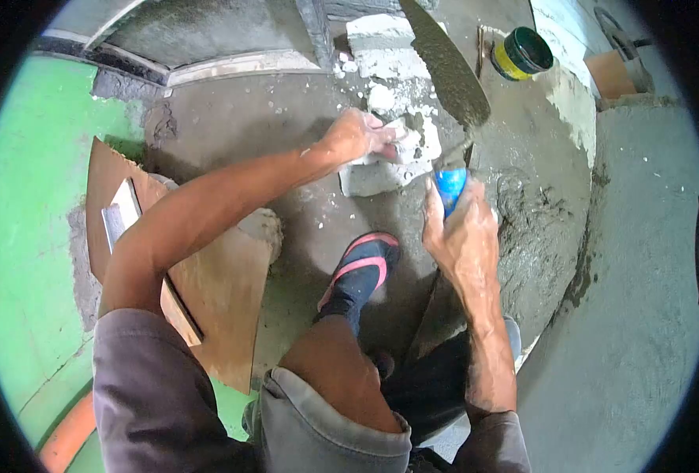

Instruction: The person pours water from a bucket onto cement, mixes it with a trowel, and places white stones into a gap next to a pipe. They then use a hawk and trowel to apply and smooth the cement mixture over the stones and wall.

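My right hand (469, 225) is closed around the blue handle of a trowel (453, 75), whose long mortar-smeared blade points away from me. My left hand (359, 138) grips a broken piece of white block (422, 143) with grey mortar on it. Directly beneath that piece is another pale block (375, 181), and the two appear to touch. Beyond my left hand sit more white blocks (385, 49) and loose crumbs. Wet mortar (532, 217) lies in a heap to the right of my right hand.
A black and yellow bucket (515, 63) stands at the upper right. At left, a brown wooden board (227, 303) leans near the green wall (34, 213). My sandalled foot (361, 272) is on the floor between my arms. A grey plastered wall (641, 236) borders the right side.
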A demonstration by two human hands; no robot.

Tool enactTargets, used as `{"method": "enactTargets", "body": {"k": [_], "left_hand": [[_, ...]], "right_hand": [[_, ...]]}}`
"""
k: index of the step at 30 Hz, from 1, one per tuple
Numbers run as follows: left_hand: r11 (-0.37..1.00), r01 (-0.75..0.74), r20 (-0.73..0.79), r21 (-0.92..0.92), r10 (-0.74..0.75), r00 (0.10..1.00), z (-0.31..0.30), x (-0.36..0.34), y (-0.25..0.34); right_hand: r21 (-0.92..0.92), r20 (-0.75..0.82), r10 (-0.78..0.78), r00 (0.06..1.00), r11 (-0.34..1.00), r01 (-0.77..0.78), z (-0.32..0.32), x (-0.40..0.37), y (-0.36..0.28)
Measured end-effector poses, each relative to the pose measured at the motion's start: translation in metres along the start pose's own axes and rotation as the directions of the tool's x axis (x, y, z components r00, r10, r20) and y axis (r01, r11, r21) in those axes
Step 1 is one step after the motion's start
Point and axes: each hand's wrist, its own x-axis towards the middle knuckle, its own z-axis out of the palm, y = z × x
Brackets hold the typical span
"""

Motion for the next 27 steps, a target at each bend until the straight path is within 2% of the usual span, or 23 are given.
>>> {"method": "enactTargets", "body": {"k": [1, 3, 5, 6, 9, 10, 13, 15, 18, 21, 22, 25, 27], "left_hand": [[0.999, -0.007, -0.004, -0.044, 0.007, 1.000, -0.003, 0.003, -0.001], [0.990, -0.007, 0.004, -0.142, 0.008, 1.000, 0.001, 0.003, -0.004], [0.992, -0.015, 0.008, -0.126, 0.016, 1.000, -0.001, 0.004, 0.004], [0.991, -0.029, 0.000, -0.131, 0.029, 1.000, -0.007, 0.010, 0.005], [0.988, 0.000, 0.033, -0.153, 0.006, 0.999, 0.001, 0.001, -0.014], [0.990, -0.025, 0.036, -0.142, 0.031, 0.999, -0.001, 0.001, -0.014], [0.985, -0.034, 0.094, -0.167, 0.050, 0.994, -0.005, -0.001, -0.013], [0.976, -0.042, 0.132, -0.215, 0.071, 0.989, -0.007, -0.001, -0.011], [0.991, -0.012, 0.183, -0.130, 0.036, 0.982, -0.020, -0.002, -0.005], [0.997, -0.077, 0.178, 0.013, 0.073, 0.981, -0.024, -0.004, 0.004], [0.995, -0.096, 0.167, 0.002, 0.095, 0.981, -0.021, -0.001, 0.004], [0.931, -0.212, 0.100, 0.297, 0.190, 0.977, -0.012, 0.009, 0.005], [0.753, -0.348, 0.050, 0.559, 0.388, 0.920, -0.002, 0.009, 0.005]], "right_hand": [[-0.009, -0.041, -0.017, 0.999, 1.000, 0.017, -0.001, 0.002, -0.002], [-0.036, 0.080, 0.018, 0.997, 0.999, -0.015, 0.018, -0.002, 0.021], [-0.092, 0.164, -0.009, 0.986, 0.995, 0.024, 0.029, 0.001, 0.042], [-0.085, 0.182, 0.087, 0.979, 0.994, -0.073, 0.015, 0.003, 0.027], [0.005, 0.065, 0.052, 0.997, 0.999, -0.052, -0.010, 0.001, 0.011], [0.025, 0.078, 0.123, 0.989, 0.992, -0.125, -0.020, 0.003, 0.002], [0.079, -0.015, 0.051, 0.999, 0.996, -0.050, -0.037, 0.004, -0.007], [0.080, -0.017, 0.081, 0.997, 0.994, -0.079, -0.044, 0.004, -0.004], [0.104, 0.013, 0.125, 0.992, 0.987, -0.126, -0.048, 0.002, 0.006], [0.132, 0.031, 0.208, 0.978, 0.969, -0.210, -0.038, 0.001, 0.016], [0.143, 0.059, 0.237, 0.970, 0.959, -0.243, -0.035, 0.001, 0.020], [0.107, 0.111, 0.264, 0.958, 0.955, -0.276, -0.025, -0.001, 0.034], [0.112, 0.145, 0.282, 0.948, 0.948, -0.299, -0.022, -0.004, 0.035]]}}
